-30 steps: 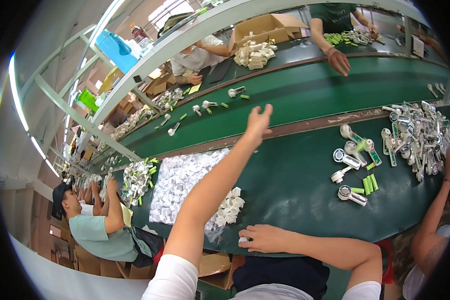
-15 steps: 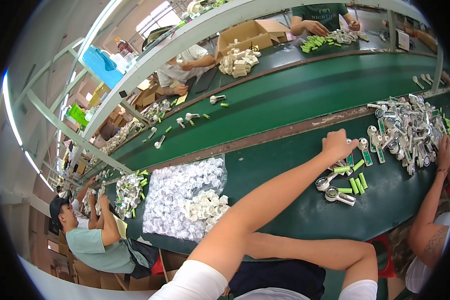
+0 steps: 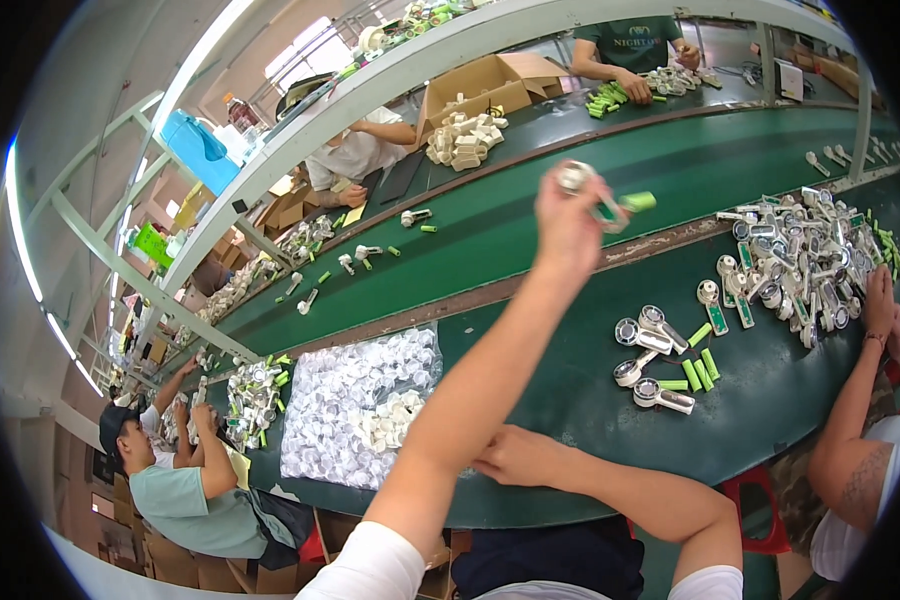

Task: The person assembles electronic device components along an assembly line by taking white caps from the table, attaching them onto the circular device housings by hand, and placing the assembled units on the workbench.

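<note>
My left hand [image 3: 568,225] is raised over the green conveyor belt, closed around a white handheld fan [image 3: 575,178] with a round head. A green cylindrical battery [image 3: 638,202] sticks out beside the fan; motion blurs both. My left forearm crosses in front of my right hand [image 3: 530,456], which stays low by the table's near edge. Its fingers are curled, their tips partly behind the left arm, so what they hold is hidden. Several similar fans [image 3: 660,395] and loose green batteries [image 3: 700,373] lie to the right on the green table.
Left of my arms lies a clear plastic bag [image 3: 345,385] of small white parts. A large heap of fans [image 3: 805,260] covers the right end, beside a co-worker's hand [image 3: 878,300]. Fans and batteries rest on the belt [image 3: 470,235]. A metal frame [image 3: 370,90] spans overhead.
My left hand has risen from the fans on the table, up and leftward over the belt, with a fan and battery in it. My right hand has come out from behind my left arm.
</note>
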